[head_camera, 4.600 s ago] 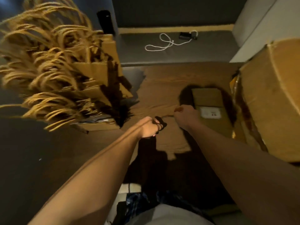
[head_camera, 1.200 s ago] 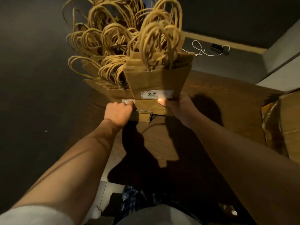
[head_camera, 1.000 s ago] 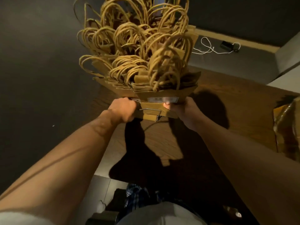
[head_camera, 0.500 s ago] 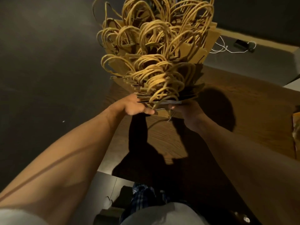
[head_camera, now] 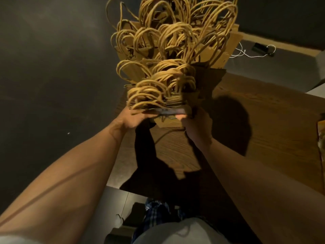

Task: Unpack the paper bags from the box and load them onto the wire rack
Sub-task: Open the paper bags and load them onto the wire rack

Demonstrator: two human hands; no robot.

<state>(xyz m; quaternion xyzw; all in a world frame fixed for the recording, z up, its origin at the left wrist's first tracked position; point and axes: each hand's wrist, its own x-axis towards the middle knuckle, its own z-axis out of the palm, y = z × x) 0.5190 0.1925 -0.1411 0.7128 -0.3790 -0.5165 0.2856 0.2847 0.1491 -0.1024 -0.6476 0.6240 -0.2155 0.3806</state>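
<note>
Kraft-brown paper bags [head_camera: 177,101], flat and stacked in tiers, fan outward with their twisted cord handles [head_camera: 168,50] rising in a thick tangle of loops toward the top of the view. The nearest bundle lies almost edge-on, so its layered paper edges read as thin stripes, and a pale label [head_camera: 168,111] shows on its front face, blurred beyond reading. Below it a folded brown bag bottom [head_camera: 167,122] sticks out, with thin metal wire [head_camera: 165,118] just visible against it; the rest of the rack is hidden by the bags.

The left hand [head_camera: 133,118] reaches under the left end of the near bundle, fingers extended beneath the handle loops and touching its underside. The right hand [head_camera: 195,124] grips the right end, thumb pressed on the front by the label and fingers wrapped behind the dark, shadowed paper. Both forearms are bare.

All of this sits at the far left corner of a wood-grain counter [head_camera: 263,138], whose surface is streaked with fine lines and crossed by hard shadows of the arms and bags. At the counter's right edge a sliver of cardboard box [head_camera: 321,134] shows. Beyond the far edge, a white cable [head_camera: 246,53] curls beside a small black block [head_camera: 260,47] on a grey ledge.
</note>
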